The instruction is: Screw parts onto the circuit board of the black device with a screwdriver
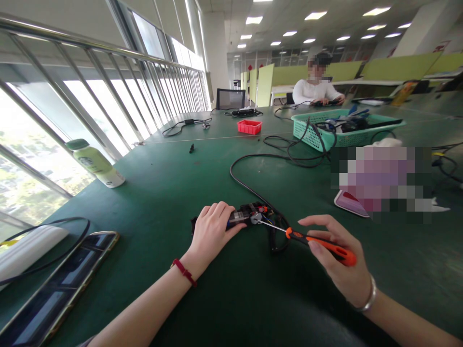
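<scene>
My left hand [213, 224] is closed over an opened black corded device [237, 219], pressing it against the green table. Bare wires, red parts and a grey metal piece show at the device's right end; its left part is mostly hidden under my palm. In my right hand [340, 260] is a screwdriver [325, 246] with an orange and black handle, held between thumb and fingers with the index finger raised off it. The shaft slants left, and its tip meets or nearly meets the grey metal piece. A black cable [240, 178] loops away from the device.
A teal basket [307, 132] of dark parts and cables stands at the back right, near a small red bin [249, 126]. At left are a green-capped bottle [96, 164] and a dark glossy panel [65, 284]. A person in white [313, 91] sits across the table.
</scene>
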A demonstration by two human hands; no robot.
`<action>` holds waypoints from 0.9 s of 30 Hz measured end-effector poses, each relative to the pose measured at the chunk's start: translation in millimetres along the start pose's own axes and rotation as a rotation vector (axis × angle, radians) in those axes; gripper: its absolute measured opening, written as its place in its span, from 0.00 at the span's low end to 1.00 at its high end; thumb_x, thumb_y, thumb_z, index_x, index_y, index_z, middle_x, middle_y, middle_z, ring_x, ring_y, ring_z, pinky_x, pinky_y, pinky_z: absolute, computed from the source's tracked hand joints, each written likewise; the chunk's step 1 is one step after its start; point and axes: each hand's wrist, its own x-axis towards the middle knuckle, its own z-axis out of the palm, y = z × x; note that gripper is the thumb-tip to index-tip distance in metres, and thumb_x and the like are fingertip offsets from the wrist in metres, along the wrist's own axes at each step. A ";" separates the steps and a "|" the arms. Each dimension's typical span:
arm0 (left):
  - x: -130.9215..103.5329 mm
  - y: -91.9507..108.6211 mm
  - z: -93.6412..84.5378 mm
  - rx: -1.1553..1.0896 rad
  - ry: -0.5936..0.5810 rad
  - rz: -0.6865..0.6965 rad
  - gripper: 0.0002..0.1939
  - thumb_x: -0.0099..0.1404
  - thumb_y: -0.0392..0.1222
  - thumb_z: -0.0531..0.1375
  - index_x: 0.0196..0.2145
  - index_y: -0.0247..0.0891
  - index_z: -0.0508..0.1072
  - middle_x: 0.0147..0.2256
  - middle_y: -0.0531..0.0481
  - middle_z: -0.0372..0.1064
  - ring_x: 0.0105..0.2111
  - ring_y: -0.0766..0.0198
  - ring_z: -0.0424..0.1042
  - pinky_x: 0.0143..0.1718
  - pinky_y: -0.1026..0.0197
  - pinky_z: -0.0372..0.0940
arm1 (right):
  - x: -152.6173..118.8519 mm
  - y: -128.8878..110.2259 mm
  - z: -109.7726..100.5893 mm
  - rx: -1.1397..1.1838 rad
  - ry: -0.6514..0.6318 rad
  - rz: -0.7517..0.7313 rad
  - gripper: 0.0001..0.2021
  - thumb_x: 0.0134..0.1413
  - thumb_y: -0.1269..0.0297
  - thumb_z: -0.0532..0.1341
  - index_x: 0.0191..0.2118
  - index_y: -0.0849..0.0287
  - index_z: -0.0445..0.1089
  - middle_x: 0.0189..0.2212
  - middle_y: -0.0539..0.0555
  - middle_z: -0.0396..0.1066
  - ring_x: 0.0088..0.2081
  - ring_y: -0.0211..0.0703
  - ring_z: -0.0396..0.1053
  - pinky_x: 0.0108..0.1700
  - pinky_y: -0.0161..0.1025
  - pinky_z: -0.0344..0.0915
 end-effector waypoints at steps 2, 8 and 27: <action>-0.2 -0.2 0.2 0.000 0.001 0.001 0.14 0.62 0.50 0.57 0.39 0.35 0.67 0.36 0.47 0.67 0.32 0.60 0.66 0.33 0.58 0.60 | -0.2 -0.6 0.8 0.007 0.011 0.007 0.09 0.54 0.70 0.56 0.42 0.53 0.63 0.20 0.44 0.61 0.15 0.30 0.55 0.16 0.29 0.55; -0.3 -1.2 1.1 -0.011 0.002 -0.009 0.15 0.61 0.50 0.58 0.39 0.35 0.67 0.36 0.47 0.67 0.33 0.60 0.66 0.34 0.57 0.60 | 2.6 -1.1 3.3 0.107 0.187 -0.129 0.27 0.44 0.74 0.61 0.52 0.53 0.55 0.40 0.53 0.62 0.33 0.39 0.68 0.33 0.39 0.71; -1.3 -2.5 2.4 -0.028 -0.010 -0.012 0.16 0.61 0.51 0.58 0.39 0.35 0.67 0.36 0.47 0.66 0.33 0.60 0.66 0.34 0.57 0.60 | 5.2 1.3 -0.6 0.064 -0.022 -0.050 0.22 0.50 0.69 0.60 0.51 0.52 0.57 0.28 0.48 0.66 0.25 0.36 0.67 0.25 0.33 0.68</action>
